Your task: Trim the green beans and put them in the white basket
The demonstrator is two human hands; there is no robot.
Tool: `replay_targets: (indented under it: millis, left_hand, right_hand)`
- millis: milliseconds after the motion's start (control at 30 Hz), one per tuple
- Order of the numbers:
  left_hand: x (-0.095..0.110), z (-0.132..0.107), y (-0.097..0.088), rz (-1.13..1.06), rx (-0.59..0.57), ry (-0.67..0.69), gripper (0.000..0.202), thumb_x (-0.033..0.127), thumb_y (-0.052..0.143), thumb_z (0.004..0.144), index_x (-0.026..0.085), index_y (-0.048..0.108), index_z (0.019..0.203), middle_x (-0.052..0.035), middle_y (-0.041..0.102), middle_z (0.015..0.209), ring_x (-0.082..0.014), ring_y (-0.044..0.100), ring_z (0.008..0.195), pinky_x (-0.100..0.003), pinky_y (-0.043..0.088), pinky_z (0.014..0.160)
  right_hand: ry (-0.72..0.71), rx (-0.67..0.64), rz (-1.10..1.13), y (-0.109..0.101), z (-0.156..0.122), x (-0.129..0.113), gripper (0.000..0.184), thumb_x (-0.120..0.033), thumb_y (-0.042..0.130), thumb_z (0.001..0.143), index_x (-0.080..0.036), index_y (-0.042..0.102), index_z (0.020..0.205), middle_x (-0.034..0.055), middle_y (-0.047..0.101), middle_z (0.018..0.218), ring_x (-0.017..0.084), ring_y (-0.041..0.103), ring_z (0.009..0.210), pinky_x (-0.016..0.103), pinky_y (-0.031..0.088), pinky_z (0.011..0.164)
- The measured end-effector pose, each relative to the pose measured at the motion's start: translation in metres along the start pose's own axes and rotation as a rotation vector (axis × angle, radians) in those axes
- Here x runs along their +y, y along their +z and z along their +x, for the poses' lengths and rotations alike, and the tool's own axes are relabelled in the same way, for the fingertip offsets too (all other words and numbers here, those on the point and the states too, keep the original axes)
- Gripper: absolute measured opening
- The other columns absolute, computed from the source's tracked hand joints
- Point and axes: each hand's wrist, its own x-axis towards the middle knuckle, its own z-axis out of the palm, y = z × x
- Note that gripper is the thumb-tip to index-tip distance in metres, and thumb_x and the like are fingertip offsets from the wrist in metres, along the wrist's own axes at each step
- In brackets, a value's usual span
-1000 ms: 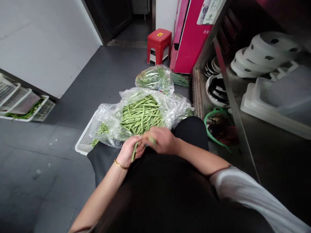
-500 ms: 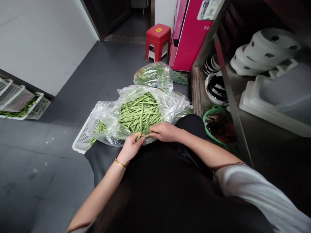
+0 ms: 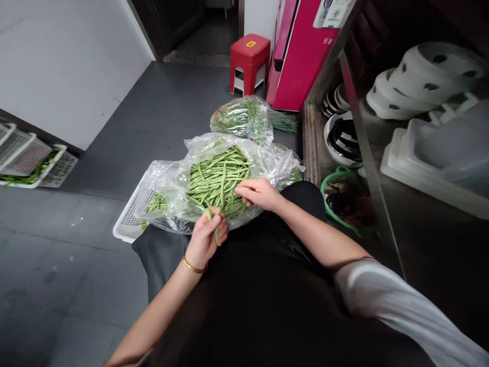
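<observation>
A heap of long green beans (image 3: 210,176) lies in an opened clear plastic bag (image 3: 173,176) before my knees. My left hand (image 3: 208,234) is closed around green bean pieces (image 3: 217,236) at the bag's near edge; one end hangs below the fingers. Just over the right side of the heap, my right hand (image 3: 260,193) is pinched, thumb against fingers. Whatever lies between those fingertips is too small to make out. Partly under the bag's left side stands a white perforated basket (image 3: 128,216) with shorter green beans (image 3: 156,202) in it.
Another bag of greens (image 3: 239,120) lies behind the beans. A red stool (image 3: 249,58) stands farther back beside a pink cabinet (image 3: 305,56). At right are a green basket (image 3: 342,173) and a metal shelf with white plastic tubs (image 3: 405,153). White crates (image 3: 59,171) stand at far left.
My hands have moved apart. The right hand rose up and over the bean heap, while the left shifted slightly down and left, still holding bean.
</observation>
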Motion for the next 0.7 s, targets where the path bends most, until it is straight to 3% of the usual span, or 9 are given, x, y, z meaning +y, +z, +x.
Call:
replay_targets:
  millis: [67,133,200,267,367,467,533,633,700]
  left_hand:
    - [0.005,0.003,-0.004,-0.145,0.032,0.052,0.031,0.030,0.070,0.070,0.018,0.042,0.069,0.0081,0.032,0.051,-0.0048,0.031,0.039,-0.015,0.024,0.035]
    - [0.013,0.006,-0.009,-0.153,0.066,0.082,0.034,0.027,0.070,0.071,0.018,0.039,0.062,0.0093,0.025,0.045,-0.0045,0.027,0.036,-0.015,0.024,0.035]
    - [0.019,0.010,-0.015,-0.045,0.124,0.096,0.027,0.030,0.067,0.075,0.017,0.047,0.063,0.0098,0.024,0.040,-0.0048,0.027,0.034,-0.016,0.023,0.034]
    - [0.022,0.016,-0.020,0.146,0.232,0.124,0.021,0.034,0.065,0.077,0.015,0.058,0.076,0.0084,0.035,0.041,-0.0055,0.032,0.033,-0.017,0.023,0.033]
    - [0.021,0.029,-0.025,0.418,0.354,0.122,0.035,0.038,0.070,0.071,0.014,0.061,0.094,0.0038,0.054,0.053,-0.0058,0.040,0.035,-0.018,0.024,0.032]
    - [0.015,0.040,-0.024,0.483,0.334,0.059,0.030,0.035,0.077,0.063,0.012,0.061,0.076,0.0067,0.046,0.046,-0.0035,0.033,0.033,-0.017,0.022,0.031]
    - [0.010,0.042,-0.019,0.376,0.313,0.046,0.029,0.031,0.078,0.062,0.013,0.057,0.066,0.0088,0.038,0.042,-0.0022,0.029,0.032,-0.015,0.020,0.031]
    - [0.004,0.039,-0.012,0.136,0.274,0.018,0.028,0.029,0.078,0.061,0.011,0.058,0.067,0.0084,0.038,0.045,-0.0008,0.027,0.034,-0.012,0.018,0.031]
    - [0.003,0.035,-0.008,0.018,0.241,-0.024,0.028,0.028,0.078,0.061,0.009,0.061,0.070,0.0081,0.038,0.046,0.0005,0.025,0.035,-0.011,0.018,0.031]
  right_hand:
    - [0.025,-0.065,-0.306,0.007,0.020,0.002,0.043,-0.053,0.054,0.080,-0.014,0.065,0.095,0.0103,0.066,0.089,0.019,0.062,0.079,0.027,0.045,0.070]
    - [0.069,-0.158,-0.500,0.023,0.039,0.002,0.047,-0.056,0.056,0.077,-0.013,0.067,0.091,0.0140,0.067,0.095,0.025,0.062,0.088,0.030,0.045,0.073]
    - [0.117,-0.274,-0.525,0.042,0.051,0.000,0.045,-0.053,0.050,0.081,-0.012,0.069,0.089,0.0140,0.068,0.093,0.025,0.063,0.089,0.029,0.045,0.071]
    - [0.156,-0.336,-0.499,0.058,0.053,-0.004,0.039,-0.044,0.047,0.084,-0.013,0.069,0.089,0.0123,0.069,0.091,0.023,0.064,0.086,0.026,0.044,0.067]
    - [0.113,-0.283,-0.490,0.068,0.032,-0.013,0.034,-0.035,0.041,0.087,-0.014,0.068,0.090,0.0110,0.070,0.090,0.021,0.064,0.085,0.026,0.043,0.067]
    - [-0.047,-0.206,-0.512,0.066,-0.003,-0.020,0.034,-0.033,0.037,0.090,-0.013,0.065,0.090,0.0129,0.069,0.086,0.022,0.065,0.081,0.027,0.043,0.065]
    - [-0.081,-0.179,-0.534,0.061,-0.020,-0.019,0.034,-0.033,0.036,0.091,-0.012,0.062,0.091,0.0130,0.068,0.081,0.021,0.065,0.074,0.027,0.042,0.061]
    - [-0.057,-0.086,-0.522,0.052,-0.029,-0.011,0.034,-0.036,0.035,0.093,-0.013,0.060,0.088,0.0100,0.067,0.075,0.019,0.063,0.067,0.026,0.039,0.058]
    - [-0.168,0.004,-0.456,0.046,-0.030,-0.008,0.037,-0.036,0.033,0.095,-0.013,0.060,0.085,0.0082,0.066,0.073,0.016,0.061,0.067,0.025,0.038,0.059]
